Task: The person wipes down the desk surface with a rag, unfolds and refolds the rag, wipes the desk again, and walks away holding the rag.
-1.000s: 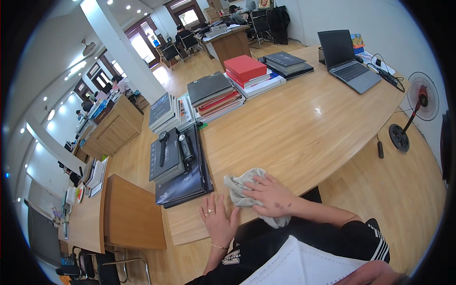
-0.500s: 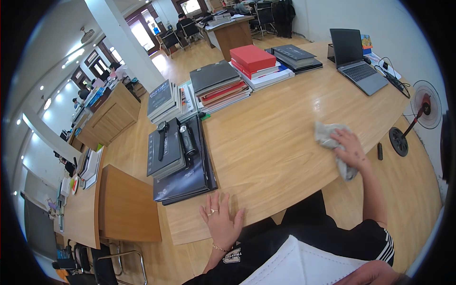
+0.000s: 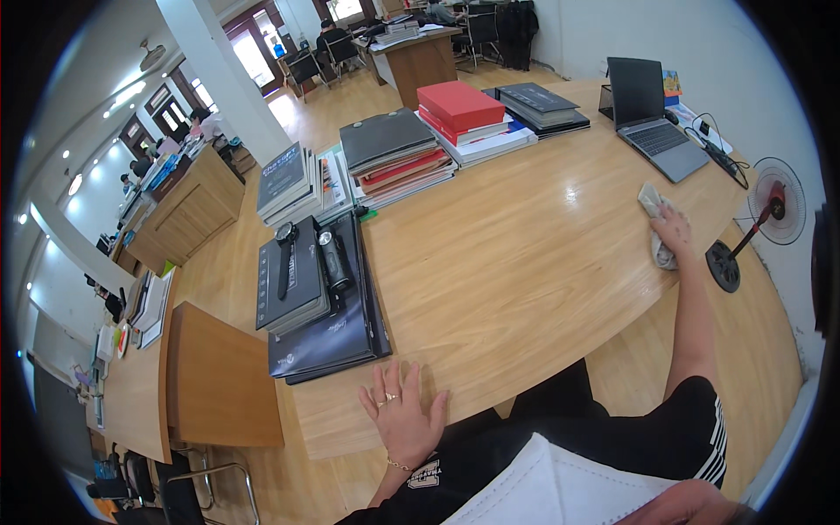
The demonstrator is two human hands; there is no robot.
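Note:
A light wooden desk (image 3: 499, 289) spreads in front of me. At its right edge, below the laptop, my right hand (image 3: 672, 231) presses a crumpled grey-white cloth (image 3: 651, 203) onto the surface. My left hand (image 3: 404, 411) lies flat with fingers spread near the desk's front left edge, holding nothing. Just beyond it are dark folders (image 3: 350, 337) with a black book (image 3: 296, 289) on them. A wristwatch (image 3: 285, 254) and a black cylinder like a flashlight (image 3: 332, 261) rest there too.
Stacks of books (image 3: 289, 188), dark and red folders (image 3: 389, 144) and a red box (image 3: 461, 105) line the far edge. An open laptop (image 3: 658, 114) with cables (image 3: 724, 157) stands at the far right. A fan (image 3: 774, 206) is beyond the right edge. Other people sit at desks behind.
My right hand has slid the cloth to the right and away from me, toward the laptop. My left hand stays flat at about the same place on the desk.

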